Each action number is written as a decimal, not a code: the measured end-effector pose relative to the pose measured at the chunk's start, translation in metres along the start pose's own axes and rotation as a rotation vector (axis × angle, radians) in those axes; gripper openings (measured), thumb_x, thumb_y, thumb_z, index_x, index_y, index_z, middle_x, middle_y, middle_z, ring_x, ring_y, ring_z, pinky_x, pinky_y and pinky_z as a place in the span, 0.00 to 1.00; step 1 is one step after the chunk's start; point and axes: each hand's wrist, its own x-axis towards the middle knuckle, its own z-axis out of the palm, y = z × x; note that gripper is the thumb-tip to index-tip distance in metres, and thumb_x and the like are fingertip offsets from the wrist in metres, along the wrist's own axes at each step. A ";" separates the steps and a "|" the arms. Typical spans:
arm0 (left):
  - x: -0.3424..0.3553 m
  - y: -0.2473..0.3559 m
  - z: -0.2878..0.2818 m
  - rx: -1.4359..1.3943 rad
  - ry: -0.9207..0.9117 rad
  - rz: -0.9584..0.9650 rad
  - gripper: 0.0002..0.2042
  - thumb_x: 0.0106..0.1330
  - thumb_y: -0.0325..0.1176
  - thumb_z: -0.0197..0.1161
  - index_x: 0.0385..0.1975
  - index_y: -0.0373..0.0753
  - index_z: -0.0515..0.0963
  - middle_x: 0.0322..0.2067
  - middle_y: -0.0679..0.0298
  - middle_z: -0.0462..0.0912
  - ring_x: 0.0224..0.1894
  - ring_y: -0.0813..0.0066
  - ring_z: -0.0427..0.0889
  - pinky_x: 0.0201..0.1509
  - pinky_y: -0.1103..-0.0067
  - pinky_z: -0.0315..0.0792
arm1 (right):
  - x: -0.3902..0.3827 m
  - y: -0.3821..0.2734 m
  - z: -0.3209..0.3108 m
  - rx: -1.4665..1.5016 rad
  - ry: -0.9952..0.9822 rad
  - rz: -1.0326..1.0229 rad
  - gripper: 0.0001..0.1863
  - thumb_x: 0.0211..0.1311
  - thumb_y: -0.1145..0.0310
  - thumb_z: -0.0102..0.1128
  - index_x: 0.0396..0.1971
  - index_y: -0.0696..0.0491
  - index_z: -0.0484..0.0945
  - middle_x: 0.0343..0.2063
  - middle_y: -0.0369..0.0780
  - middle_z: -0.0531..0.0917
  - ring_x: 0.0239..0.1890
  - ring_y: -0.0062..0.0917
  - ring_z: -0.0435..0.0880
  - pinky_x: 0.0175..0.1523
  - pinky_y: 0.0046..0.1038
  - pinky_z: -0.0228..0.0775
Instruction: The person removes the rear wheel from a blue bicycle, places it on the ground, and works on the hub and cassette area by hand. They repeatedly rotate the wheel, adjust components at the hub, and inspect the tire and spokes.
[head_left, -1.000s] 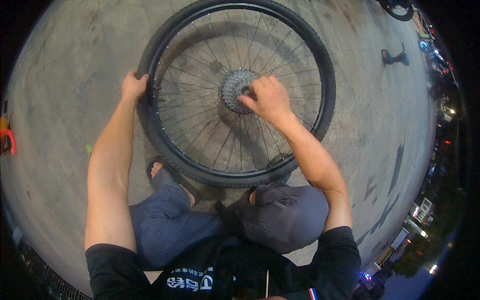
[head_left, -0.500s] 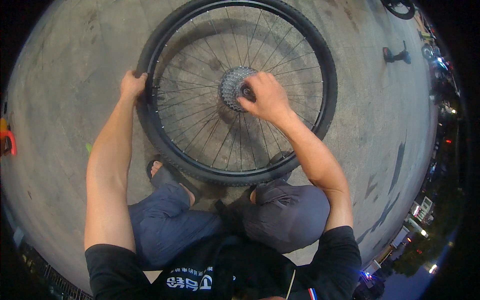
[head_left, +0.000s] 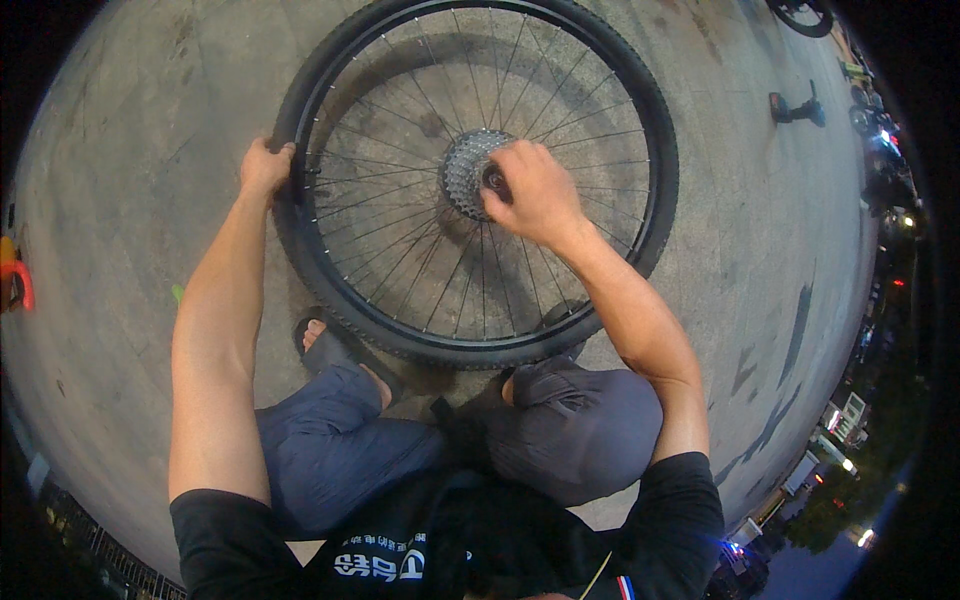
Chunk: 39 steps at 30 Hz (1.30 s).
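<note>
Left hand [head_left: 265,170] grips the black rubber tyre [head_left: 667,170]. Right hand [head_left: 540,195] curls over toothed metal gears [head_left: 463,177]; pinching, I cannot tell.

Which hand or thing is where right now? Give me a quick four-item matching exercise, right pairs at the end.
1. left hand
2. right hand
3. power drill
4. orange-red curved object

A. on the ground, right of the tyre
B. at the middle of the sprockets
C. at the picture's left edge
D. on the tyre's left side

Pairs: 1-D; 2-B; 3-A; 4-C
</note>
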 end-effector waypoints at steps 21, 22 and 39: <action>0.003 -0.003 0.003 0.017 0.028 0.040 0.29 0.61 0.44 0.67 0.59 0.35 0.72 0.52 0.50 0.81 0.53 0.57 0.81 0.57 0.67 0.73 | -0.005 -0.001 0.002 -0.141 -0.104 0.011 0.12 0.51 0.66 0.66 0.35 0.51 0.75 0.35 0.41 0.78 0.39 0.39 0.81 0.38 0.40 0.75; 0.002 -0.001 0.003 0.018 0.024 0.039 0.29 0.61 0.45 0.67 0.59 0.35 0.73 0.52 0.49 0.81 0.55 0.55 0.80 0.58 0.66 0.72 | -0.007 0.000 0.001 -0.156 -0.118 0.032 0.12 0.52 0.65 0.65 0.35 0.51 0.75 0.35 0.41 0.78 0.40 0.39 0.81 0.38 0.40 0.76; 0.009 -0.010 0.005 0.032 0.028 0.032 0.28 0.61 0.43 0.68 0.59 0.36 0.73 0.51 0.51 0.82 0.51 0.59 0.82 0.55 0.68 0.74 | 0.001 -0.004 -0.004 -0.149 -0.099 0.099 0.13 0.52 0.62 0.69 0.32 0.52 0.77 0.30 0.41 0.79 0.39 0.39 0.79 0.41 0.41 0.74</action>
